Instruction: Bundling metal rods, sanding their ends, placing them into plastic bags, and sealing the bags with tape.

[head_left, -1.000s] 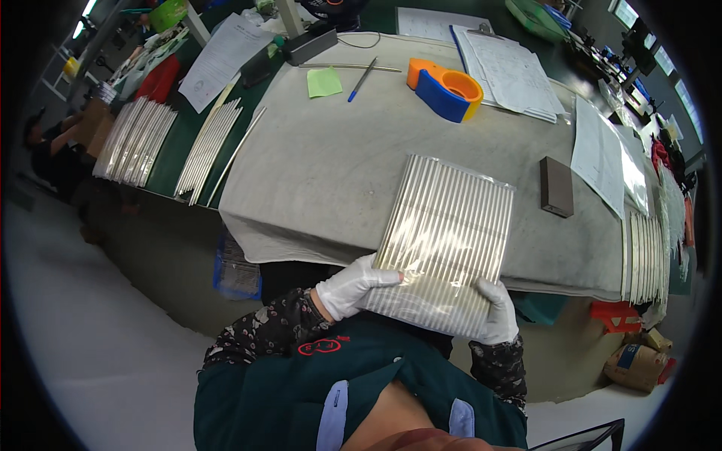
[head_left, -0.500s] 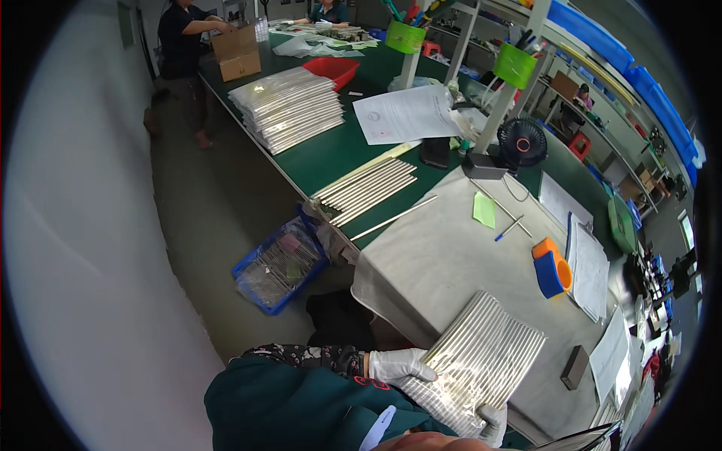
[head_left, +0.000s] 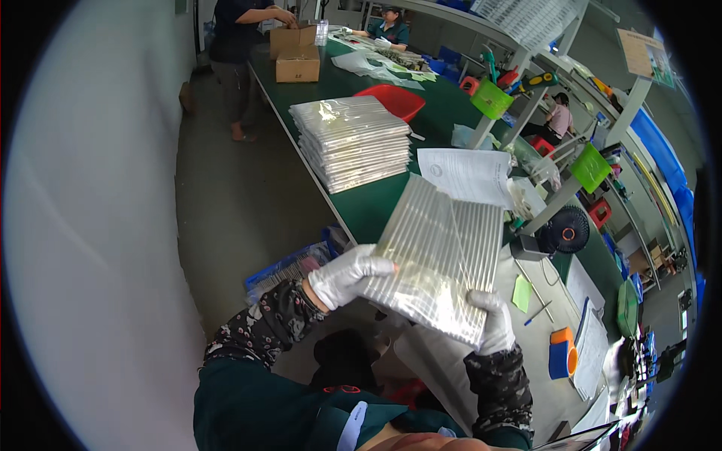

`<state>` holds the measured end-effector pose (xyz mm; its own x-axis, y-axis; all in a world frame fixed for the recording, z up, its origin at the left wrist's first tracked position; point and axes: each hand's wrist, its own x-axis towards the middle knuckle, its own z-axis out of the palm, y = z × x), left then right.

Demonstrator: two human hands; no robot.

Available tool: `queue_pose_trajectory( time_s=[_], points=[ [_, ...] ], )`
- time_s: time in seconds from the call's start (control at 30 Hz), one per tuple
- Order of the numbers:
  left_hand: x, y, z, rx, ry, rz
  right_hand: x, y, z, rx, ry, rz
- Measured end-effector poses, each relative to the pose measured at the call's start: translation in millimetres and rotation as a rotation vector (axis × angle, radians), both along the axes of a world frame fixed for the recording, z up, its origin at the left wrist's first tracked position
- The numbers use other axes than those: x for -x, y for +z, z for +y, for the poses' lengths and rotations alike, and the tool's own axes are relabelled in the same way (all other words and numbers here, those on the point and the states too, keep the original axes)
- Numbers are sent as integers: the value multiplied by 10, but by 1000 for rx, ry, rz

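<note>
Between my two hands I hold up a flat clear plastic pack of thin silvery rods (head_left: 440, 255), tilted above the table. My left hand (head_left: 347, 276), in a whitish glove, grips its left edge with the thumb on top. Gloved likewise, my right hand (head_left: 492, 319) is closed on the lower right corner. Beyond the pack, at the table's left edge, stands a stack of similar packs (head_left: 353, 143). The raised pack hides part of the green tabletop.
Behind the stack are a red tray (head_left: 391, 101) and cardboard boxes (head_left: 298, 64). A printed sheet (head_left: 466, 173), a small black fan (head_left: 565, 229) and orange and blue tape rolls (head_left: 561, 357) lie to the right. A blue crate (head_left: 282, 270) sits on the floor. Co-workers are at the far end.
The pack has been lifted off the grey cloth and carried forward and left, toward the stack. Both arms now reach out farther. The view has shifted too.
</note>
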<state>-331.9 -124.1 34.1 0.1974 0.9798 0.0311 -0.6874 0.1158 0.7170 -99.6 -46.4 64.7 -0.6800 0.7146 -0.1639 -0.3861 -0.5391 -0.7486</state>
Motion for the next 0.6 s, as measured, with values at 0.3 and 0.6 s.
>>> queue_pose_trajectory(
  time_s=[0.3,0.6],
  points=[
    [1580,427,859,-83,474,-102,1916,115,1349,-86,244,122],
    [2246,610,1279,-70,794,-357,3074,76,1503,46,221,281]
  ],
)
